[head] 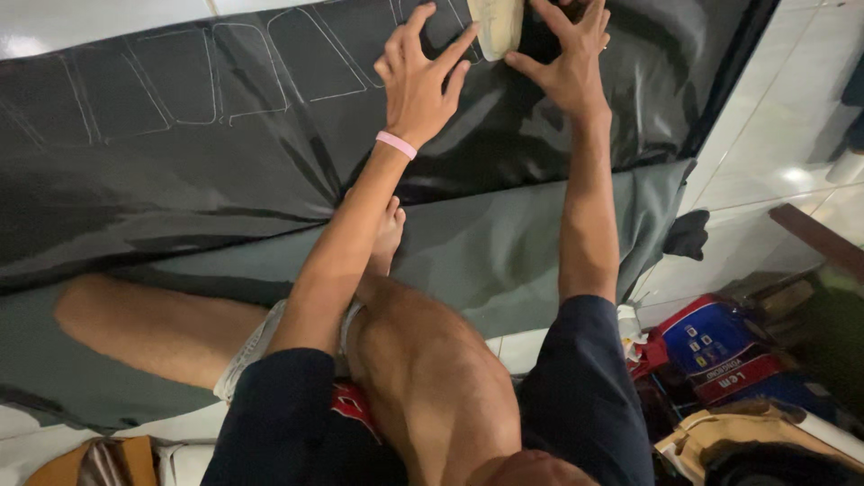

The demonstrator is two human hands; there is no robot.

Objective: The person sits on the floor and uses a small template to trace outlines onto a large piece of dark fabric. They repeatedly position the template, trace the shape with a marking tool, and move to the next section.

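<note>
Closest to the lens, bottom centre, is a bent bare knee (pixel 432 378), with dark sleeves on both sides of it. Lower right there's a heap of coloured bags (pixel 720 351) on the tiled floor (pixel 792 108). Both arms stretch straight up the frame across a big sheet of shiny black material (pixel 180 189), chalk outlines drawn along its top edge. The left hand (pixel 418 85), pink band (pixel 396 144) on the wrist, lies flat with fingers spread wide, fingertips touching a pale template piece (pixel 497 27). The right hand (pixel 567 58) is spread too, thumb against the piece's lower edge. That piece sits top centre, long axis running up out of the frame.
</note>
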